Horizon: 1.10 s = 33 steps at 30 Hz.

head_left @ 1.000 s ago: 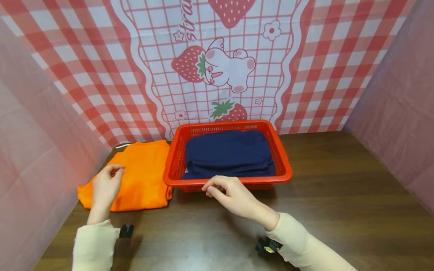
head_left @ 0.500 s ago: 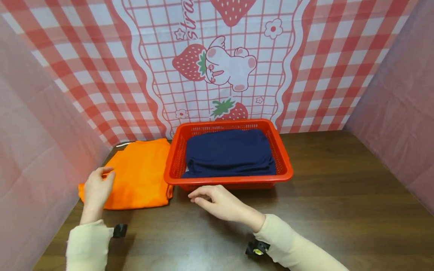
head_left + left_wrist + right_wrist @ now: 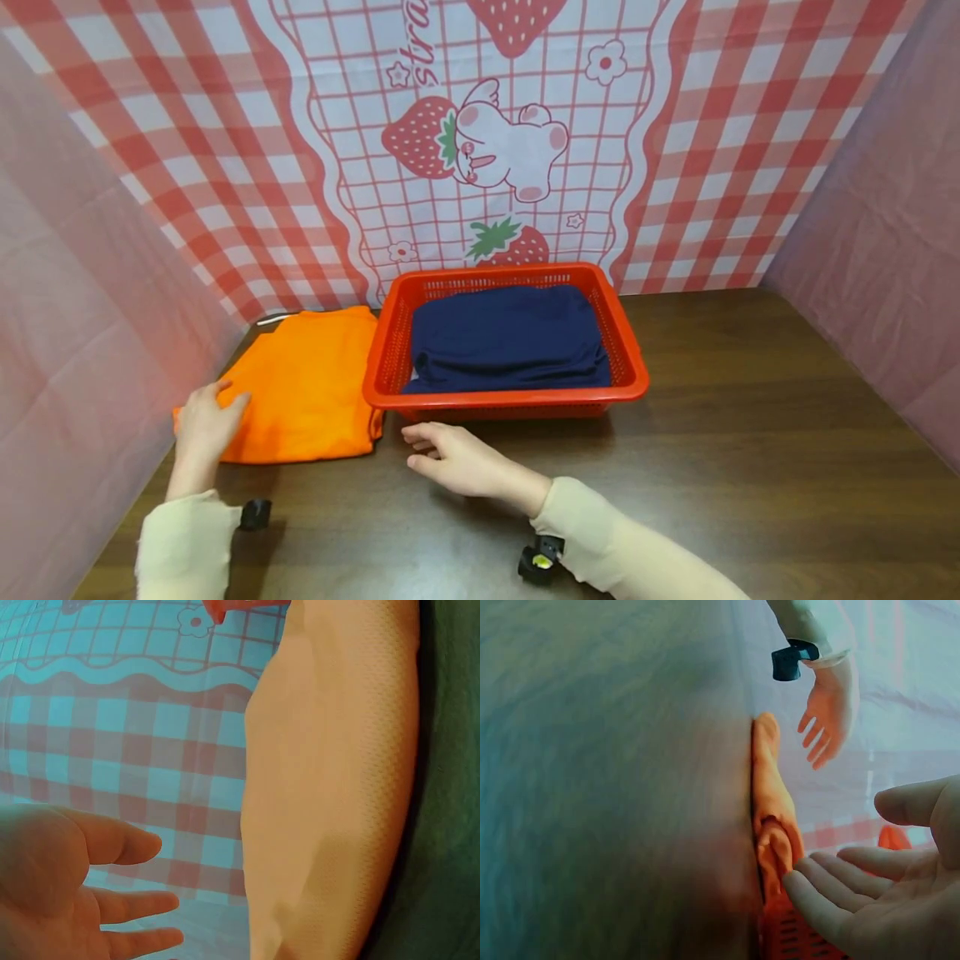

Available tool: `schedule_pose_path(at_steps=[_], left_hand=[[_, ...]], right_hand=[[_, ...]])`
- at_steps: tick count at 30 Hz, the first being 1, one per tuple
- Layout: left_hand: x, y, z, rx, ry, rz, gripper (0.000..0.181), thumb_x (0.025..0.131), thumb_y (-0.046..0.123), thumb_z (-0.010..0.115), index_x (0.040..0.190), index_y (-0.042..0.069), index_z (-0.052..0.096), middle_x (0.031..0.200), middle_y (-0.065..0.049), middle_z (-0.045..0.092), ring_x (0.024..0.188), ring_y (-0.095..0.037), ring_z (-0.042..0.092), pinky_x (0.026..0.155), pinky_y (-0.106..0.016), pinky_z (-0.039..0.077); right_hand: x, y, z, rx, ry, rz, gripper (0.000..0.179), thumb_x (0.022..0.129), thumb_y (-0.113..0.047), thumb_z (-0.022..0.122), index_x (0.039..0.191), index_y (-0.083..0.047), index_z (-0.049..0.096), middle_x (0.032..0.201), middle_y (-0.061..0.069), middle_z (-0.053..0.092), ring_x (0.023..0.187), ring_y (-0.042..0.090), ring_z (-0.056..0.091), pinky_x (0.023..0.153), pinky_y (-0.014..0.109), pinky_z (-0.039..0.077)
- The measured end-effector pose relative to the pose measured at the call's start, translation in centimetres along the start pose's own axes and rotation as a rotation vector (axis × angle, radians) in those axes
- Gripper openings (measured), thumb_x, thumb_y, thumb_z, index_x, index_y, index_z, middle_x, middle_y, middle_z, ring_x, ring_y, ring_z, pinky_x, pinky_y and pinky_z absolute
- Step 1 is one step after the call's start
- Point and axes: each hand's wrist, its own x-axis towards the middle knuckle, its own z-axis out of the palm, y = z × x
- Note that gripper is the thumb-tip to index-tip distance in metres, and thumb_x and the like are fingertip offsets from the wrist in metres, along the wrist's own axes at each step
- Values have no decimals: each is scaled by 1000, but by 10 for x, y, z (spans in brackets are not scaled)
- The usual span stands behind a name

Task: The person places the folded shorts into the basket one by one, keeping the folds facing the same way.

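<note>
An orange folded garment (image 3: 307, 392) lies flat on the table, left of a red plastic basket (image 3: 506, 398). My left hand (image 3: 204, 425) hovers over the garment's left part, fingers spread and holding nothing. In the left wrist view its thumb and fingers are apart, with the orange cloth (image 3: 330, 787) beyond them. My right hand (image 3: 457, 458) is in front of the basket's near side, pointing left towards the garment, with nothing in its grasp. The right wrist view shows its fingers extended near the garment's bunched edge (image 3: 776, 840). Inside the basket is a folded navy blue garment (image 3: 510, 337).
Wooden table (image 3: 720, 433) extends to the right of the basket and in front. A red-and-white checked cloth with strawberry prints (image 3: 495, 150) hangs behind. Pale pink fabric walls (image 3: 97, 350) enclose both sides. A white cord end (image 3: 273, 319) shows behind the orange garment.
My right hand has moved left and nearer, away from the basket's front rim towards the orange garment. My left hand has shifted left over the garment, its fingers spreading. The basket stays put.
</note>
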Motion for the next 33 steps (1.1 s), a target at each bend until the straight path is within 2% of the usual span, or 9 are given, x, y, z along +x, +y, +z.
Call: schedule_pose_path(at_steps=[6, 12, 18, 22, 29, 31, 33], left_hand=[[1, -8, 4, 71, -22, -9, 55, 90, 25, 44, 127, -15, 36, 129, -39, 31, 120, -51, 26, 97, -59, 20], [6, -14, 5, 99, -90, -47, 61, 91, 31, 43, 131, -14, 30, 133, -39, 25, 119, -56, 21, 96, -62, 20], [5, -22, 7, 76, -155, -131, 67, 92, 36, 40, 135, -11, 23, 137, -38, 16, 121, -60, 14, 93, -66, 20], [3, -25, 10, 65, -183, -153, 67, 91, 35, 40, 134, -13, 21, 135, -40, 12, 121, -60, 11, 93, -67, 19], [2, -28, 9, -23, -184, -227, 71, 91, 37, 42, 136, -12, 17, 139, -39, -13, 125, -59, -14, 96, -70, 6], [2, -31, 9, -32, -183, -226, 72, 91, 36, 42, 135, -14, 15, 139, -40, -13, 124, -60, -9, 96, -69, 9], [2, -34, 10, -27, -182, -218, 71, 90, 34, 42, 134, -16, 15, 137, -42, -6, 122, -63, 1, 96, -68, 13]], right_hand=[[8, 0, 10, 6, 2, 82, 49, 89, -20, 56, 130, 3, 44, 127, 14, 53, 113, 22, 54, 91, 25, 44], [16, -4, 20, 32, 18, 152, 53, 88, -20, 57, 133, 4, 40, 135, 16, 45, 116, 25, 52, 97, 30, 40], [21, -7, 29, 68, 38, 193, 55, 87, -18, 58, 132, 6, 40, 135, 18, 44, 117, 28, 51, 98, 32, 39], [23, -7, 34, 81, 60, 207, 56, 86, -18, 60, 131, 7, 40, 133, 19, 45, 116, 27, 52, 98, 32, 39], [29, -8, 40, 97, 74, 222, 56, 86, -18, 60, 131, 8, 39, 132, 21, 46, 116, 27, 52, 99, 32, 38], [31, -9, 41, 110, 83, 217, 56, 85, -16, 60, 131, 9, 39, 132, 22, 46, 116, 28, 52, 99, 33, 38], [32, -10, 42, 134, 90, 212, 55, 85, -15, 59, 130, 9, 39, 131, 23, 46, 116, 29, 52, 99, 33, 38]])
